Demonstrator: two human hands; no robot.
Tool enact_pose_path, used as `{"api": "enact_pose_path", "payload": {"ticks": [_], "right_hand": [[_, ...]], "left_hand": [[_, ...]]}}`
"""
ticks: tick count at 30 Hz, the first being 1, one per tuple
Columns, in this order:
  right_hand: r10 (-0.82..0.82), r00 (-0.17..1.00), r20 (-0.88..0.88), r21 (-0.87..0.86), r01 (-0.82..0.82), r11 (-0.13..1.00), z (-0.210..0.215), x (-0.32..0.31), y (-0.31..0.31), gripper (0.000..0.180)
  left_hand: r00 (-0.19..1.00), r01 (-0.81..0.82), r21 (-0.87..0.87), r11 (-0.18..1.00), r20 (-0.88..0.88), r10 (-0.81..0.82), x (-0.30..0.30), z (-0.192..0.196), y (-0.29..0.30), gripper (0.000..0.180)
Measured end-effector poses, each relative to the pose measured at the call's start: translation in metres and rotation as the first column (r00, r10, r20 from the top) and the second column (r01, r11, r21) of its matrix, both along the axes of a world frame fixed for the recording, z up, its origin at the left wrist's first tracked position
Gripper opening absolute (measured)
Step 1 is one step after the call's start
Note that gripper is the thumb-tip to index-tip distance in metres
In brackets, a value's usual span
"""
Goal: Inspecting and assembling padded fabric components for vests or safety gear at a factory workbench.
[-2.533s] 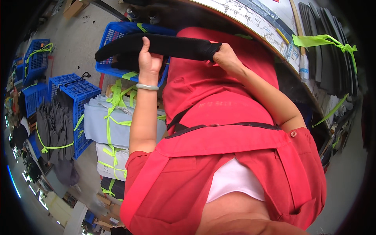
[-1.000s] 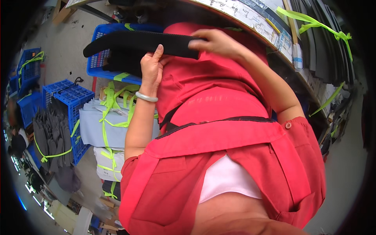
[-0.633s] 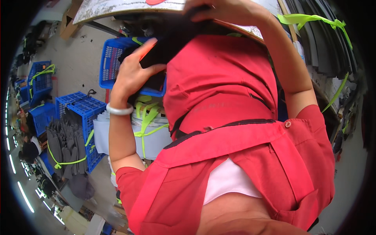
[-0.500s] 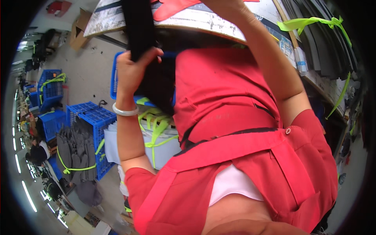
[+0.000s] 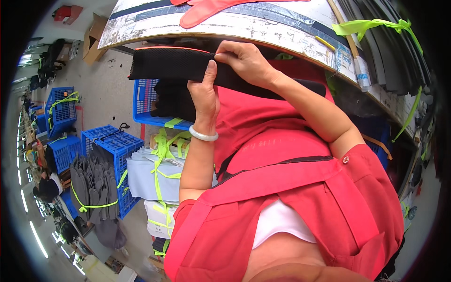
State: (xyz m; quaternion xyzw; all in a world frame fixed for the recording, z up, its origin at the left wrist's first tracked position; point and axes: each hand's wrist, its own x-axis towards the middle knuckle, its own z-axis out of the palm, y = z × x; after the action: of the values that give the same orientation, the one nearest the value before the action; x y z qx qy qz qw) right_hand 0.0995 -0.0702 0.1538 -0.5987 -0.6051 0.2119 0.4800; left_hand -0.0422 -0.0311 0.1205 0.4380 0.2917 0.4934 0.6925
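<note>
A long black textured fabric piece (image 5: 171,65) with a thin orange-red line along its upper edge lies sideways across my lap, in front of the table edge. My left hand (image 5: 205,91) is closed on its lower side, thumb on top and the other fingers hidden behind. Just to the right, my right hand (image 5: 246,62) pinches the upper edge, close to the left thumb. Beyond the hands, a flat red glove-shaped piece (image 5: 202,14) rests on the worn white tabletop (image 5: 225,34).
Below the fabric's left end stands a blue basket (image 5: 145,115) with dark cloth in it. Grey-white bundles (image 5: 145,176) tied with green strips are beside my left forearm. Farther left are a blue crate (image 5: 112,141) and dark grey gloves (image 5: 96,183). Dark sheets (image 5: 376,47) stand at the right.
The black piece has swung from upright to sideways. My left hand has moved right with it, and my right hand has come down from over the tabletop to pinch its edge.
</note>
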Motion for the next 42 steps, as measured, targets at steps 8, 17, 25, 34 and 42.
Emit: {"api": "enact_pose_path", "payload": {"ticks": [8, 17, 25, 34, 42], "right_hand": [[0.066, 0.995, -0.080, -0.119, -0.075, 0.990, -0.001, 0.002, -0.009, 0.023], [0.009, 0.998, -0.054, -0.135, -0.016, 0.991, -0.011, -0.006, -0.017, 0.024], [0.050, 0.995, -0.091, -0.062, -0.056, 0.997, -0.023, -0.010, -0.019, 0.022], [0.028, 0.996, -0.081, -0.156, -0.040, 0.987, -0.028, -0.008, -0.017, 0.022], [0.069, 0.997, -0.040, -0.146, -0.074, 0.987, -0.029, -0.014, -0.022, 0.019]], "left_hand": [[0.999, 0.035, -0.046, 0.998, 0.013, -0.034, -0.002, -0.004, -0.019, 0.037], [0.995, 0.086, -0.067, 0.994, -0.045, -0.089, -0.018, -0.014, -0.022, 0.026], [1.000, -0.014, -0.105, 0.994, 0.015, 0.016, -0.017, -0.013, -0.023, 0.023], [0.996, 0.026, -0.226, 0.974, 0.084, -0.007, -0.015, -0.016, -0.033, 0.018], [0.995, 0.079, -0.272, 0.959, 0.080, -0.059, -0.025, -0.025, -0.033, 0.020]]}}
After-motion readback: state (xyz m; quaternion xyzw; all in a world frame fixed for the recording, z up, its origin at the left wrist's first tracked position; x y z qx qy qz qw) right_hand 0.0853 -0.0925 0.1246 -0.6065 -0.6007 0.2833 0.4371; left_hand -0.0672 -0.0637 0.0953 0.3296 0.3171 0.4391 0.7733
